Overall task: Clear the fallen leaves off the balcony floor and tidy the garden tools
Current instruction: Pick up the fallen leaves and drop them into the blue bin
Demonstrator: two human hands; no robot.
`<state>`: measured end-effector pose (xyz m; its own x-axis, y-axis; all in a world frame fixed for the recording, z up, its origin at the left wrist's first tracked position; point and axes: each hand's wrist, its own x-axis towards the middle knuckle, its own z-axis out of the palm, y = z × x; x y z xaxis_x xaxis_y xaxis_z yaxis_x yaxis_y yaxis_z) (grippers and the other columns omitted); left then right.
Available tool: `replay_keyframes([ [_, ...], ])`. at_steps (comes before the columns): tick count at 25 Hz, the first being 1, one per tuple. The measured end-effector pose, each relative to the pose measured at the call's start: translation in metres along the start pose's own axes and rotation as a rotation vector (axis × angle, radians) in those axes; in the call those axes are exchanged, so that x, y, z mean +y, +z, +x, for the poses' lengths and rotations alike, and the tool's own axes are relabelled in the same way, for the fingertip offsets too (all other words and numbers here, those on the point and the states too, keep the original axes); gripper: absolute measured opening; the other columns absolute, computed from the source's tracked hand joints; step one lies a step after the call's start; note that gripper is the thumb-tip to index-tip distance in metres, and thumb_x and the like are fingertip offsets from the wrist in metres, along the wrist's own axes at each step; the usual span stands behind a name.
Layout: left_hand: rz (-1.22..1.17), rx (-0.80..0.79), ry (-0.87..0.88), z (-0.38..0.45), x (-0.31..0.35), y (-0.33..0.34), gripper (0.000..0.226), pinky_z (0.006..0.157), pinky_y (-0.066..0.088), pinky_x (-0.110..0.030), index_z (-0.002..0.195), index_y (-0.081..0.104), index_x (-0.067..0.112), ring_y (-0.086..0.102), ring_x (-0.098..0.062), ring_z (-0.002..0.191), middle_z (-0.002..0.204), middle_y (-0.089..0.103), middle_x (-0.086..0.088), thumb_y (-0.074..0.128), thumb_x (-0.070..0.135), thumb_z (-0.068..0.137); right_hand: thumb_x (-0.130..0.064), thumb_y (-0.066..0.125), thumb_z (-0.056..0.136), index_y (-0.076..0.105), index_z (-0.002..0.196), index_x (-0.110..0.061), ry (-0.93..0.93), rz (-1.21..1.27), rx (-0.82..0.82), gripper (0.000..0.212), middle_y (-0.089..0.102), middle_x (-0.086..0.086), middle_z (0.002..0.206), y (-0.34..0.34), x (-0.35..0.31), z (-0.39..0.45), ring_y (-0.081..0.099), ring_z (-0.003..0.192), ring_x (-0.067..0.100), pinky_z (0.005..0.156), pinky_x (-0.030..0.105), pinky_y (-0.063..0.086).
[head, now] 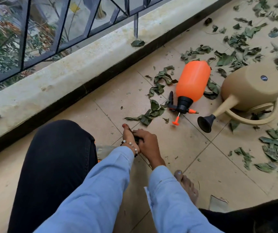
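Gathering fallen leaves by hand near the orange plastic pressure sprayer point(193, 81), with the tools not yet tidied.

Left hand point(129, 138) and right hand point(146, 141) meet on the beige tiled balcony floor point(193, 158) just below the sprayer, pressed together around a small dark clump, apparently leaves; the clump is mostly hidden, and how tightly either hand's grip closes on it cannot be determined. Scattered green fallen leaves point(153, 111) lie beside the sprayer, with denser patches beyond and to its right. The sprayer and the beige plastic watering can point(252, 88) to its right both lie tipped over. Next move, as judged: carry the handful to a container, none visible. A teal object right of the can is cropped and blurred.
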<state>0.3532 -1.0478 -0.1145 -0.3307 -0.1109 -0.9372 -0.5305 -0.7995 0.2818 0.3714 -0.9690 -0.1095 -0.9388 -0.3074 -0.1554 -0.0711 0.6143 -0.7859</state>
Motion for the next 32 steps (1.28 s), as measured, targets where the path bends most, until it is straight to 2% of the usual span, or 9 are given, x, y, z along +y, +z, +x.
replay_keyframes([
  [5, 0.049, 0.106, 0.135, 0.002, 0.015, -0.006, 0.038, 0.071, 0.053, -0.033, 0.100, 0.064, 0.000, 0.064, -0.027, 0.081, 0.101, 0.069, -0.015, 0.050, 0.035, 0.099, -0.020, 0.050, 0.091, 0.068, 0.110, -0.028, 0.020, -0.341, -0.510, 0.028, 0.013, -0.006, 0.160, -0.018, -0.006, 0.019, -0.009, 0.147, 0.021, 0.112, 0.058, -0.002],
  [9, -0.019, 0.164, 0.228, 0.007, 0.033, -0.016, 0.034, 0.038, 0.041, -0.020, 0.074, 0.057, 0.001, 0.053, -0.017, 0.039, 0.067, 0.060, -0.012, 0.053, 0.025, 0.099, -0.022, 0.062, 0.090, 0.077, 0.087, -0.015, 0.196, 0.430, -0.089, 0.017, 0.066, -0.001, 0.116, -0.027, 0.000, 0.029, 0.048, 0.125, 0.014, 0.099, 0.036, 0.040],
  [12, 0.069, 0.227, 0.291, 0.014, 0.035, -0.038, 0.033, 0.033, 0.027, -0.012, 0.077, 0.058, 0.001, 0.036, -0.012, 0.033, 0.059, 0.047, -0.007, 0.050, 0.024, 0.099, -0.018, 0.060, 0.089, 0.072, 0.088, -0.006, 0.307, 0.007, 0.134, 0.017, 0.070, 0.009, 0.087, -0.017, 0.011, 0.058, 0.063, 0.091, 0.025, 0.075, 0.030, 0.045],
  [17, 0.092, 0.303, 0.231, 0.002, 0.038, -0.053, 0.051, 0.037, 0.025, -0.013, 0.071, 0.054, 0.008, 0.025, -0.009, 0.026, 0.042, 0.034, 0.002, 0.047, 0.052, 0.095, -0.017, 0.052, 0.090, 0.062, 0.118, -0.017, 0.040, -0.757, -0.296, 0.030, 0.028, 0.014, 0.151, 0.025, 0.030, 0.100, 0.019, 0.141, 0.033, 0.114, 0.051, 0.015],
  [21, 0.223, 0.229, 0.211, -0.015, 0.044, -0.063, 0.062, 0.027, 0.020, -0.008, 0.066, 0.035, 0.015, 0.028, -0.003, 0.015, 0.021, 0.028, 0.009, 0.020, 0.069, 0.092, -0.007, 0.043, 0.090, 0.059, 0.118, -0.014, -0.113, -0.961, -0.320, 0.033, 0.053, 0.008, 0.129, 0.035, 0.039, 0.107, 0.039, 0.129, 0.027, 0.114, 0.055, 0.007],
  [27, 0.229, 0.251, 0.245, -0.035, 0.038, -0.046, 0.047, 0.033, 0.032, -0.013, 0.071, 0.045, 0.005, 0.050, -0.012, 0.035, 0.043, 0.047, -0.006, 0.043, 0.042, 0.099, 0.001, 0.068, 0.078, 0.074, 0.091, -0.011, 0.147, 0.194, 0.148, 0.019, 0.073, 0.006, 0.087, 0.042, 0.017, 0.068, 0.067, 0.085, 0.020, 0.083, 0.031, 0.051],
  [28, 0.259, 0.275, 0.234, -0.024, 0.032, -0.047, 0.060, 0.035, 0.034, -0.009, 0.060, 0.014, -0.006, 0.050, -0.005, 0.044, 0.049, 0.052, -0.008, 0.039, 0.029, 0.102, 0.004, 0.069, 0.076, 0.071, 0.089, -0.013, 0.261, 0.438, 0.212, 0.022, 0.072, 0.006, 0.083, 0.045, 0.009, 0.059, 0.068, 0.077, 0.018, 0.078, 0.033, 0.056],
  [29, 0.266, 0.303, 0.260, -0.033, 0.030, -0.040, 0.014, 0.046, 0.042, -0.007, 0.094, 0.028, 0.020, 0.054, -0.007, 0.060, 0.065, 0.059, -0.015, 0.039, 0.023, 0.101, 0.008, 0.069, 0.076, 0.068, 0.090, -0.014, 0.365, 0.653, 0.247, 0.026, 0.071, 0.008, 0.080, 0.047, 0.002, 0.049, 0.067, 0.071, 0.017, 0.073, 0.035, 0.058],
  [32, 0.141, 0.250, 0.186, 0.026, 0.012, -0.044, 0.040, 0.090, 0.054, -0.043, 0.089, 0.059, 0.007, 0.063, -0.033, 0.092, 0.107, 0.066, -0.021, 0.060, 0.044, 0.075, 0.011, 0.065, 0.077, 0.069, 0.091, -0.016, 0.489, 0.688, 0.230, 0.031, 0.070, 0.007, 0.085, 0.048, -0.005, 0.022, 0.067, 0.077, 0.017, 0.078, 0.033, 0.057],
])
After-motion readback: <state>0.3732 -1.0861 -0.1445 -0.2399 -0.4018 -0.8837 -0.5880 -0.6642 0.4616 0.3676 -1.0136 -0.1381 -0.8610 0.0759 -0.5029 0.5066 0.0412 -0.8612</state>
